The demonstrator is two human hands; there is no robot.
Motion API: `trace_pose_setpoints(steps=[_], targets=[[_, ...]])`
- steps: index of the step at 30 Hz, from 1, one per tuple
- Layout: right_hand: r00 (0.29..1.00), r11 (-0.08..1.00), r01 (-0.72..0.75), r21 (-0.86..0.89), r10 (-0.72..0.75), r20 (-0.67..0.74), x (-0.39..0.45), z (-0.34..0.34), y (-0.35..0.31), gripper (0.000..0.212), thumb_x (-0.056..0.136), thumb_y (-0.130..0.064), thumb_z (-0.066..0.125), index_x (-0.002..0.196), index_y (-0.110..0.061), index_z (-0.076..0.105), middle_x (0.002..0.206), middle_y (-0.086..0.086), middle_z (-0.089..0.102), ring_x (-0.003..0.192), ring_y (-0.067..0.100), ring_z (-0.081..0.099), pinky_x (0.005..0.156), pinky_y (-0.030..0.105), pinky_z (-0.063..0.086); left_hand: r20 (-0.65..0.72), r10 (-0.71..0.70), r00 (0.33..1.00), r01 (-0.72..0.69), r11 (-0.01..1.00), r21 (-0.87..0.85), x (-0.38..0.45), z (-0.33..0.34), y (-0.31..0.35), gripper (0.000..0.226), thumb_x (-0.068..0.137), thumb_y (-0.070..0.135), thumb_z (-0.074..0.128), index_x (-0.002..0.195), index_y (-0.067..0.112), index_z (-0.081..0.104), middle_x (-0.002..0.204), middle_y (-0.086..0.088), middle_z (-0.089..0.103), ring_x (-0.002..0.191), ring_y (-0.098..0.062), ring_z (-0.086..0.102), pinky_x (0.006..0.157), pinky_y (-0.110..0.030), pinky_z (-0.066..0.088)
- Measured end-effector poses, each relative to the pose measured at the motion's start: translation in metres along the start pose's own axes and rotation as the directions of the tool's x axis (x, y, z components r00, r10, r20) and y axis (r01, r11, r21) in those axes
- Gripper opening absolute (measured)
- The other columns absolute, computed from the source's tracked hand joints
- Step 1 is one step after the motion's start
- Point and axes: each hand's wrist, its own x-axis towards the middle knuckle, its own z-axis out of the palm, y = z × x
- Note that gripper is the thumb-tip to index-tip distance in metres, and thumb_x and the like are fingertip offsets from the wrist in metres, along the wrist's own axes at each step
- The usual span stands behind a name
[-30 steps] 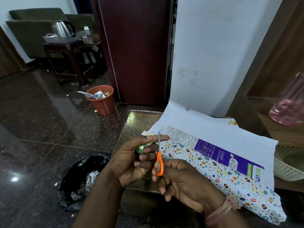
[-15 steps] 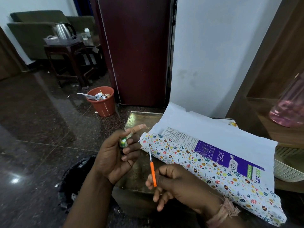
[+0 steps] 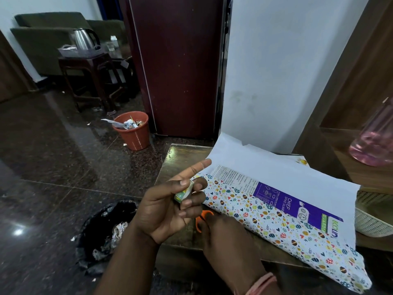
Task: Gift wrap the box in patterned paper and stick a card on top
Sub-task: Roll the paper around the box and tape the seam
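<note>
1. Your left hand (image 3: 168,211) is up off the surface (image 3: 180,155), grip clamped on a small roll of tape (image 3: 184,191): thumb on one side, curled fingers on the other, index finger sticking straight out toward the paper.
2. Your right hand (image 3: 225,239) sits just below and right of that left grip, palm down on the surface, lying over the orange scissors (image 3: 203,218). Only part of the orange handle loops peeks out past your fingers, so I can't tell if that grip is actually closed around them or only resting on top.
3. The box (image 3: 293,206) lies right of both hands, long side running away to the right. It's purple and white with print on it, and only half covered.
4. The patterned paper (image 3: 265,222) is folded up over the near side of the box, touching it, with the edge just right of your left fingertips. The far flap (image 3: 276,169) shows its plain white back and stands up behind the box.
5. Down on the floor left of your left wrist there's a black bin bag (image 3: 102,233), and farther off an orange bin (image 3: 133,130) full of scraps.
</note>
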Motion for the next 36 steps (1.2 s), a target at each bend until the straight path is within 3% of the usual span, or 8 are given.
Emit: trace_pose_setpoints(steps=[6,9,13,16,20,25,31,36], targets=[[0.994,0.975,-0.034,0.219,0.056,-0.099,0.003,-0.005,0.0,0.014,0.097,-0.037,0.056,0.096,-0.024,0.06,0.084,0.0,0.07,0.08,0.018,0.066,0.069,0.036,0.047,-0.001,0.029,1.0,-0.029,0.999,0.03,0.005,-0.001,-0.004,0.084,0.081,0.012,0.073,0.157,0.005,0.035,0.106,-0.008,0.051,0.08,-0.015,0.047,0.067,-0.026,0.041],[0.958,0.937,-0.015,0.348,0.113,-0.262,0.005,-0.009,-0.001,0.019,0.094,-0.033,0.064,0.083,-0.024,0.052,0.069,-0.006,0.064,0.067,0.011,0.062,0.059,0.033,0.044,0.005,0.09,0.996,-0.09,0.995,0.041,0.009,0.001,-0.005,0.09,0.074,0.012,0.079,0.154,0.006,0.041,0.121,-0.016,0.055,0.105,-0.026,0.06,0.092,-0.034,0.052],[0.861,0.802,0.083,0.592,0.241,-0.447,0.005,-0.025,-0.007,0.014,0.095,-0.019,0.066,0.086,-0.025,0.058,0.075,-0.012,0.065,0.068,0.009,0.064,0.058,0.021,0.045,0.008,0.169,0.986,-0.169,0.986,0.009,0.011,-0.001,-0.003,0.094,0.071,0.005,0.081,0.155,0.006,0.039,0.151,-0.027,0.045,0.144,-0.041,0.041,0.12,-0.045,0.036],[0.886,0.685,0.129,0.717,0.246,-0.394,0.006,-0.036,-0.011,0.01,0.098,-0.018,0.063,0.097,-0.027,0.068,0.09,-0.013,0.07,0.082,0.011,0.068,0.07,0.02,0.05,0.033,0.176,0.984,-0.177,0.984,0.031,0.011,-0.005,-0.002,0.096,0.073,0.001,0.077,0.158,0.009,0.033,0.16,-0.028,0.033,0.15,-0.041,0.032,0.123,-0.046,0.027],[0.977,0.446,0.084,0.891,0.14,-0.162,0.007,-0.044,-0.016,0.016,0.098,-0.026,0.065,0.111,-0.03,0.074,0.087,-0.016,0.07,0.077,0.003,0.065,0.069,0.018,0.049,0.052,0.16,0.986,-0.164,0.982,0.091,0.011,-0.007,-0.003,0.095,0.077,-0.002,0.073,0.16,0.01,0.028,0.162,-0.027,0.03,0.153,-0.038,0.027,0.127,-0.05,0.012],[0.985,0.443,0.07,0.894,0.108,-0.131,0.008,-0.041,-0.016,0.027,0.09,-0.036,0.063,0.114,-0.033,0.074,0.088,-0.016,0.07,0.08,0.004,0.065,0.075,0.025,0.051,0.064,0.124,0.99,-0.132,0.979,0.155,0.014,-0.011,-0.006,0.094,0.078,-0.006,0.072,0.16,0.012,0.029,0.162,-0.025,0.032,0.153,-0.038,0.027,0.127,-0.052,0.013],[0.99,0.395,0.064,0.916,0.09,-0.108,0.01,-0.042,-0.011,0.02,0.098,-0.012,0.065,0.109,-0.025,0.076,0.082,-0.007,0.071,0.069,0.005,0.064,0.062,0.023,0.05,0.051,0.075,0.996,-0.084,0.974,0.213,0.013,-0.012,-0.009,0.088,0.077,-0.012,0.057,0.158,0.013,0.034,0.161,-0.025,0.035,0.152,-0.042,0.024,0.124,-0.061,0.003],[0.989,0.354,0.065,0.933,0.105,-0.108,0.012,-0.041,-0.008,0.019,0.096,-0.007,0.067,0.097,-0.024,0.076,0.08,0.006,0.072,0.062,0.013,0.061,0.053,0.027,0.048,0.044,0.051,0.998,-0.06,0.968,0.244,0.01,-0.006,-0.01,0.089,0.076,-0.01,0.062,0.157,0.013,0.036,0.158,-0.025,0.038,0.147,-0.046,0.03,0.112,-0.056,0.015]])
